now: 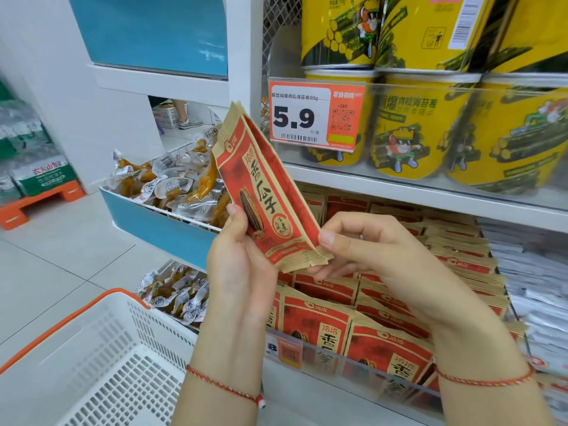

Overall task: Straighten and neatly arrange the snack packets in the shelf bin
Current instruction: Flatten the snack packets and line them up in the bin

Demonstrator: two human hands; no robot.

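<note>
Across the right half of the frame, a white shelf unit (399,192) carries yellow snack tubs (415,124) on its upper level, with an orange price tag (316,113) reading 5.9 clipped to the front rail. Below it, at lower centre and right, the shelf bin (353,368) with a clear front wall holds rows of red-and-tan snack packets (387,305), most standing on edge and leaning at uneven angles. At lower left, a white shopping basket (101,358) with an orange rim stands open. Left of centre, blue-fronted bins (159,222) contain clear-wrapped snacks.

At frame centre, above the bin and apart from its contents, a small stack of held packets (261,195) tilts with its top toward the upper left. The left hand (242,259) grips the stack's lower left edge, thumb on the printed face, fingers curled behind. The right hand (359,244) pinches the stack's lower right corner between thumb and forefinger, its other fingers loosely bent. Each wrist bears a red cord bracelet (221,385).
</note>
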